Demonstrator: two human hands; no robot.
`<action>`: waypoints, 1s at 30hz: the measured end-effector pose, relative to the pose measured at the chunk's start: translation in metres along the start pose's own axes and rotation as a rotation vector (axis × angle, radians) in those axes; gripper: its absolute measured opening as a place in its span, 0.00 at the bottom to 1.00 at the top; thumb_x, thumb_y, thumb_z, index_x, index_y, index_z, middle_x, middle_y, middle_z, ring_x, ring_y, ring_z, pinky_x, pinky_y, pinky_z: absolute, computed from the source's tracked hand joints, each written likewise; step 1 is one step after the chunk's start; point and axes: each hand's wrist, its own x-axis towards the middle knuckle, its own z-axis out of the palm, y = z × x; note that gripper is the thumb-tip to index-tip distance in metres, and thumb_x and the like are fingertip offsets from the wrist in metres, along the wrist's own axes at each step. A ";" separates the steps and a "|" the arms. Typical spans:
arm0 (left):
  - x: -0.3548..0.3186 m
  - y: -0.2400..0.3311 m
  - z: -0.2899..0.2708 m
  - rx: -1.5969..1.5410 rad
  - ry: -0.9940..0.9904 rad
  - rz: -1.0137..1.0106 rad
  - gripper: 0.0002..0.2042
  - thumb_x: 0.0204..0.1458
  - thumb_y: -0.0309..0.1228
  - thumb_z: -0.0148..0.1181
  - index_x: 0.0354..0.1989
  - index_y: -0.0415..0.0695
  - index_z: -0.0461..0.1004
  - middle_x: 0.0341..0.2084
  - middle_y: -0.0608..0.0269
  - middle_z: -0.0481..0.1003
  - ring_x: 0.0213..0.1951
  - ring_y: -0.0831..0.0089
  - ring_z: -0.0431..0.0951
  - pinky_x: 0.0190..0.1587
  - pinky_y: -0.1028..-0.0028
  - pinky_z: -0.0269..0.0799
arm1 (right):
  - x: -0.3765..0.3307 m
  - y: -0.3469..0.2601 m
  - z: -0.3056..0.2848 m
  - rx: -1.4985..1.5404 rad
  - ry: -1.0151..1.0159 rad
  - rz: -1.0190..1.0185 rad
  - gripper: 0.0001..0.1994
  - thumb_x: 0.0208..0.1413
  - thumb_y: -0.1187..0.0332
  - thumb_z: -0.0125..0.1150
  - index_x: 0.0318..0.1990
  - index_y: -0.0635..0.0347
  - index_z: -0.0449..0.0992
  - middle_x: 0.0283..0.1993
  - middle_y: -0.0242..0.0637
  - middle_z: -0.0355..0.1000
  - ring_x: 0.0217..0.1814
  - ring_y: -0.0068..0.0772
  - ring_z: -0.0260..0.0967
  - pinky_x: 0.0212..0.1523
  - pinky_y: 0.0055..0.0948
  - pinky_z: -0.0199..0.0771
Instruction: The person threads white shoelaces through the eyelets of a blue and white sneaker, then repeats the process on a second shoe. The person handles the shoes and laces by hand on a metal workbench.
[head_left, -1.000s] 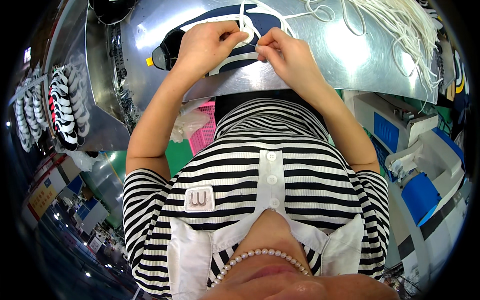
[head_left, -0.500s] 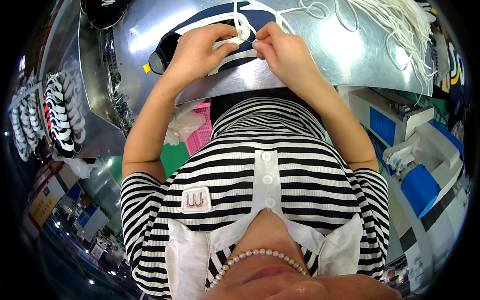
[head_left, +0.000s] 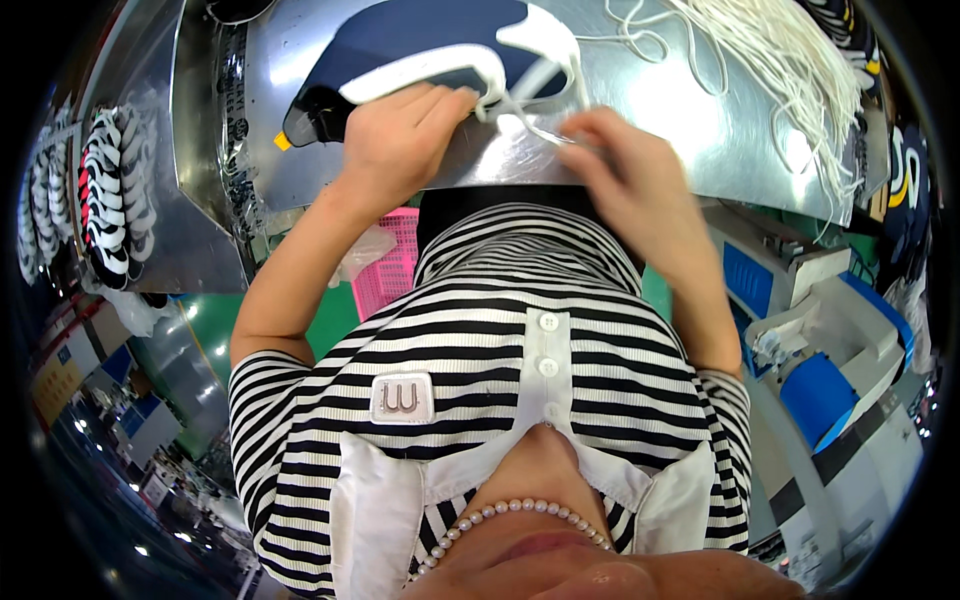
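Note:
A navy shoe upper (head_left: 420,35) with white trim and a small yellow tab lies on the metal tabletop (head_left: 655,120). My left hand (head_left: 400,140) is closed on its near edge, fingers pinched by the curved white strip. A white shoelace (head_left: 535,128) runs out of the upper toward the right. My right hand (head_left: 635,175) pinches this lace between thumb and fingers, off the upper's near right side. Motion smears the right hand and part of the lace, so the exact grip is hard to see.
A bundle of white laces (head_left: 770,50) hangs across the table's right side. Stacked black-and-white shoe pieces (head_left: 108,200) stand at the left. Below the table are a pink basket (head_left: 388,270) and, to the right, a grey-and-blue machine (head_left: 820,340).
My right hand has moved right and toward me, drawing the lace away from the upper. The upper has turned and shows more navy surface; my left hand stays on it.

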 end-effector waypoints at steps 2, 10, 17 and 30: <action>-0.014 -0.014 0.005 -0.058 0.114 0.134 0.06 0.49 0.23 0.62 0.36 0.44 0.76 0.25 0.62 0.77 0.27 0.65 0.78 0.28 0.69 0.73 | -0.002 0.003 -0.029 0.343 0.189 0.127 0.09 0.57 0.67 0.65 0.39 0.62 0.74 0.32 0.32 0.76 0.28 0.29 0.71 0.35 0.26 0.73; 0.018 -0.023 -0.003 -0.403 -0.024 -0.148 0.18 0.52 0.34 0.64 0.50 0.42 0.74 0.37 0.54 0.79 0.39 0.56 0.79 0.43 0.66 0.75 | 0.077 0.049 0.013 0.423 0.248 0.075 0.29 0.46 0.64 0.76 0.51 0.61 0.65 0.46 0.44 0.75 0.45 0.29 0.73 0.47 0.26 0.74; 0.035 -0.030 -0.007 -0.933 -0.720 -0.884 0.23 0.59 0.50 0.57 0.52 0.44 0.78 0.50 0.64 0.76 0.53 0.73 0.71 0.59 0.74 0.62 | 0.066 0.038 0.029 0.569 0.234 0.014 0.32 0.48 0.71 0.74 0.58 0.66 0.62 0.47 0.44 0.75 0.46 0.29 0.74 0.45 0.24 0.75; 0.042 -0.056 0.027 -0.701 -0.271 -0.493 0.10 0.51 0.33 0.64 0.37 0.40 0.83 0.29 0.59 0.82 0.32 0.71 0.80 0.41 0.73 0.74 | 0.060 0.046 0.029 0.830 0.189 0.444 0.27 0.51 0.70 0.72 0.55 0.66 0.63 0.44 0.48 0.75 0.38 0.31 0.76 0.36 0.26 0.78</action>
